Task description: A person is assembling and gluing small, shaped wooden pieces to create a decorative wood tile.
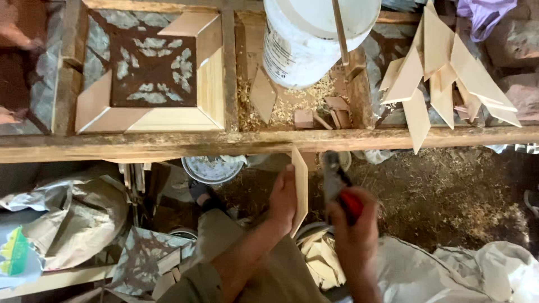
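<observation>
My left hand (282,199) grips a thin pale wooden piece (301,179) with angled ends, held upright just below the workbench's front beam (168,145). My right hand (355,230) is closed around a red-handled metal tool (337,185), which looks like pliers, right beside that piece; the hand is blurred. On the bench at the left lies a square of mitred wooden pieces (193,104) laid around a dark patterned panel (151,67). A loose heap of similar pointed wooden pieces (443,73) lies at the right.
A white plastic bucket (306,42) with a stick in it stands in a bench compartment with sawdust and small wood blocks (314,115). Below are crumpled sacks (73,213), a round tin (212,168), offcuts (323,261) and a sawdust-covered floor (449,196).
</observation>
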